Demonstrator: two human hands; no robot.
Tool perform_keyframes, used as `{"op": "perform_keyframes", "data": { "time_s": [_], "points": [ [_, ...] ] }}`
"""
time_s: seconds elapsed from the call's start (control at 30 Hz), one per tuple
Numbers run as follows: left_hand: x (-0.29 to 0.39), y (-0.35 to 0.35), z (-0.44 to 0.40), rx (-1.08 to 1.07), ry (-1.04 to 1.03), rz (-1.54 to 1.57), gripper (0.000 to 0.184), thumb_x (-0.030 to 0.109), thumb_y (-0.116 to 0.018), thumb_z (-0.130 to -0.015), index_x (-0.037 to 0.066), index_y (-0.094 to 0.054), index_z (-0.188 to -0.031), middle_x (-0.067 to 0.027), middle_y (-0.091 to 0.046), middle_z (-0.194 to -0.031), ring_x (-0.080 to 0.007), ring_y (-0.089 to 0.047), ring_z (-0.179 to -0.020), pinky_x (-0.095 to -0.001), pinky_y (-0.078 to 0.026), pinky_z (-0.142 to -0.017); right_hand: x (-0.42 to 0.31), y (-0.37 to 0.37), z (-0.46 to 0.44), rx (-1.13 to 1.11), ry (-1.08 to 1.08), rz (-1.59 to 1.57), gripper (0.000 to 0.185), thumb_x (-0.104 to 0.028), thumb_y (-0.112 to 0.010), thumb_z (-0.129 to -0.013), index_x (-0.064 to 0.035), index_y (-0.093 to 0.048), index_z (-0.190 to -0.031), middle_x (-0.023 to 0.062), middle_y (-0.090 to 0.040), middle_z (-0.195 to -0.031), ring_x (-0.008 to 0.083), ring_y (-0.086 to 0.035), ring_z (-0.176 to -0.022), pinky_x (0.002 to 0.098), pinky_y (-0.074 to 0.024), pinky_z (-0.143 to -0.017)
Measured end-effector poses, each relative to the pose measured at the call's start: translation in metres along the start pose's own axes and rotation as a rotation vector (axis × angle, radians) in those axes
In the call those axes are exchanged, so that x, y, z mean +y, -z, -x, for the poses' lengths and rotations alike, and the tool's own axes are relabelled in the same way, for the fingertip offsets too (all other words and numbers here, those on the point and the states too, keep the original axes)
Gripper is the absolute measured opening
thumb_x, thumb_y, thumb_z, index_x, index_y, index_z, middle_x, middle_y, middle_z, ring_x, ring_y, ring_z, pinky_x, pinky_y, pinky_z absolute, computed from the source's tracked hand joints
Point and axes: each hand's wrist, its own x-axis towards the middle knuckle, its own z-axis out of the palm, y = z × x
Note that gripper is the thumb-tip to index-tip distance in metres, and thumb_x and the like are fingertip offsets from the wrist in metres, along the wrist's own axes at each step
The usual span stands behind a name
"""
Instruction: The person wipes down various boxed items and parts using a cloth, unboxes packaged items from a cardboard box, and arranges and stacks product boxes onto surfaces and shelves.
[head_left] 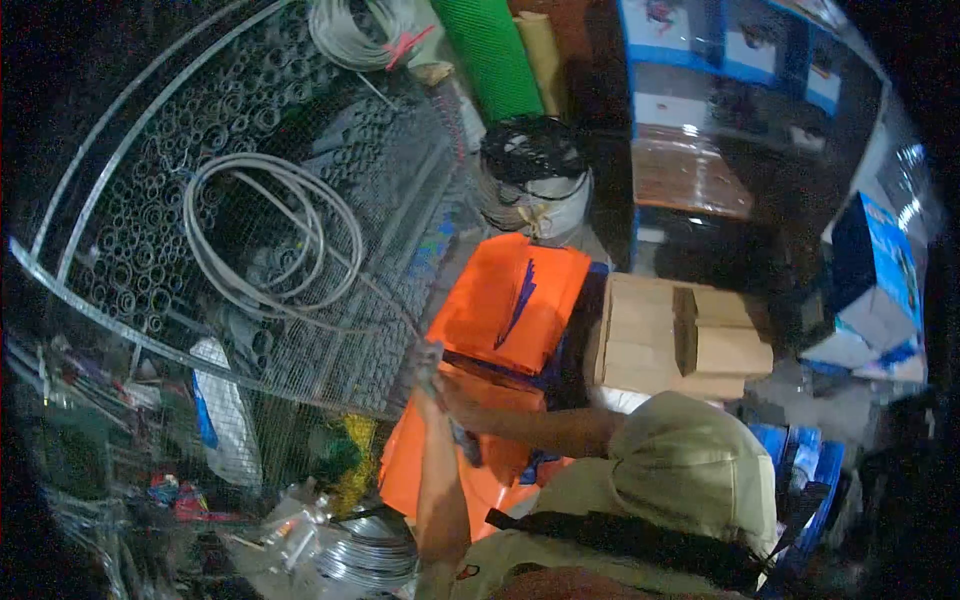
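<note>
The grey cable [357,245] lay in wide, loose loops on wire mesh [330,365], and 1 end led across to the person's 2 hands. The left hand [424,390] and right hand [446,388] were together by that end; blur hid the fingers, so I could not tell how tightly either was closed, or on what. A dark, slim piece [466,446] stuck out just below them, too unclear to name.

The cable looked fairly light but springy, stiff enough to hold its curves, and likely to snag on the mesh. The best hold seemed to be near the end, with a second grip round the bundled loops. It did not look fragile, though a sharp bend could kink it.

The mesh had a pale metal rim, with round tube ends [130,250] showing through. Orange packs [510,300] lay beside the hands, near a cardboard box [640,330]. A green roll [490,60] stood beyond, shelving [690,180] was on the right, and a shiny wire coil [370,555] sat at lower left.
</note>
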Motion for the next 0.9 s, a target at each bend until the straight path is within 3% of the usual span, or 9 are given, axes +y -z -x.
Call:
{"op": "perform_keyframes", "data": {
  "time_s": [0.13, 0.37, 0.43, 0.47, 0.5, 0.57, 0.73, 0.83, 0.9],
  "points": [
    [0.006, 0.062, -0.034, -0.158, -0.176, -0.171, 0.044, 0.035, -0.036, -0.094, 0.002, -0.046, -0.121, -0.0069, -0.050, -0.115, -0.0209, -0.048, -0.105, -0.0334, -0.040, -0.088, -0.027, -0.096, 0.065, 0.337, 0.455, 0.457, 0.029, -0.024, -0.044, -0.092, -0.0067, -0.050, -0.114, 0.0055, -0.048, -0.113, 0.0156, -0.046, -0.105, 0.0368, -0.0395, -0.088],
    [0.003, -0.025, 0.104, -0.354, -0.189, -0.399, 0.044, 0.020, -0.044, -0.091, 0.002, -0.034, -0.130, -0.0093, -0.038, -0.130, -0.0238, -0.031, -0.123, -0.0372, -0.030, -0.099, -0.064, -0.016, 0.098, -0.028, 0.025, -0.653, 0.033, -0.040, -0.049, -0.088, -0.0084, -0.059, -0.095, 0.0036, -0.058, -0.091, 0.0149, -0.053, -0.084, 0.0312, -0.0452, -0.078],
    [-0.046, -0.013, 0.073, -0.441, -0.436, -0.541, 0.040, 0.015, -0.048, -0.089, 0.003, -0.037, -0.126, -0.0106, -0.044, -0.124, -0.0248, -0.040, -0.115, -0.0391, -0.033, -0.096, -0.091, -0.011, 0.133, 0.374, -0.371, -0.815, 0.042, -0.046, -0.041, -0.090, -0.0096, -0.059, -0.079, 0.0063, -0.058, -0.077, 0.0215, -0.051, -0.072, 0.0342, -0.0421, -0.071],
    [-0.043, -0.029, 0.082, -0.436, -0.241, -0.457, 0.038, 0.016, -0.048, -0.089, 0.002, -0.040, -0.124, -0.0112, -0.047, -0.120, -0.0256, -0.044, -0.109, -0.0393, -0.036, -0.093, -0.053, 0.039, 0.130, -0.227, -0.041, -0.760, 0.032, -0.043, -0.049, -0.088, -0.0116, -0.057, -0.091, 0.0025, -0.059, -0.093, 0.0169, -0.054, -0.088, 0.0313, -0.0443, -0.077],
    [-0.056, -0.028, 0.100, -0.434, -0.007, -0.397, 0.037, 0.016, -0.049, -0.088, 0.002, -0.042, -0.121, -0.0119, -0.051, -0.116, -0.0264, -0.049, -0.104, -0.0395, -0.038, -0.090, -0.065, 0.018, 0.164, 0.410, -0.119, -0.420, 0.032, -0.042, -0.050, -0.088, -0.0112, -0.056, -0.097, 0.0016, -0.058, -0.095, 0.0158, -0.053, -0.088, 0.0302, -0.0450, -0.071],
    [-0.068, -0.029, 0.103, -0.634, -0.071, -0.455, 0.049, 0.027, -0.050, -0.089, -0.002, -0.037, -0.127, -0.0118, -0.051, -0.112, -0.0246, -0.051, -0.102, -0.0374, -0.041, -0.085, -0.053, 0.030, 0.190, 0.635, -0.257, -0.210, 0.033, -0.039, -0.051, -0.088, -0.0099, -0.054, -0.103, 0.0024, -0.058, -0.098, 0.0147, -0.052, -0.091, 0.0280, -0.0446, -0.069],
    [-0.139, -0.027, 0.065, -0.587, -0.292, -0.948, 0.040, 0.035, -0.049, -0.088, 0.000, -0.057, -0.106, -0.0155, -0.060, -0.105, -0.0263, -0.055, -0.098, -0.0373, -0.041, -0.083, -0.036, 0.068, 0.277, 0.626, -0.027, 0.558, 0.027, -0.029, -0.051, -0.089, -0.0068, -0.058, -0.102, 0.0057, -0.058, -0.101, 0.0168, -0.055, -0.087, 0.0304, -0.0459, -0.075],
    [-0.171, -0.030, 0.052, -0.804, -0.079, -0.989, 0.039, 0.034, -0.053, -0.087, 0.000, -0.057, -0.104, -0.0149, -0.063, -0.099, -0.0254, -0.057, -0.095, -0.0343, -0.043, -0.081, -0.035, 0.082, 0.327, 0.703, -0.015, -0.114, 0.031, -0.026, -0.047, -0.092, 0.0008, -0.056, -0.104, 0.0068, -0.058, -0.101, 0.0166, -0.056, -0.090, 0.0317, -0.0458, -0.081],
    [-0.152, -0.055, 0.094, -0.890, -0.197, -0.997, 0.030, 0.032, -0.059, -0.084, 0.002, -0.055, -0.082, -0.0071, -0.059, -0.077, -0.0155, -0.051, -0.070, -0.0293, -0.042, -0.067, 0.011, 0.144, 0.365, 0.772, 0.127, 0.771, 0.034, -0.028, -0.047, -0.092, 0.0014, -0.057, -0.107, 0.0064, -0.061, -0.096, 0.0170, -0.057, -0.086, 0.0331, -0.0456, -0.079]
  ]
}}
